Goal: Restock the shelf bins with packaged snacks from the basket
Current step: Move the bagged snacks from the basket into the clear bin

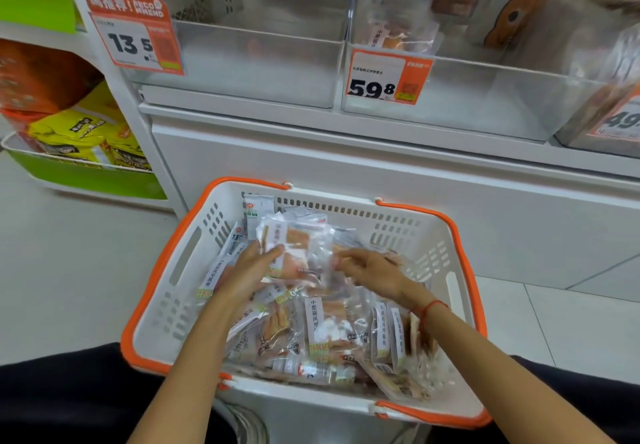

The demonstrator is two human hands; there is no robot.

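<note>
A white basket with orange rim and handles sits on the floor in front of me, full of several clear snack packets with white labels. My left hand holds a bunch of packets raised above the pile, thumb on their front. My right hand pinches the right edge of the same bunch, fingers curled. Above, a clear shelf bin tagged 13.5 has only its bare floor showing. The clear bin tagged 59.8 holds a few packets at its back.
A white shelf base stands behind the basket. A third clear bin with packets is at the right edge. A green and white stand with yellow bags sits at left. Grey floor tiles surround the basket.
</note>
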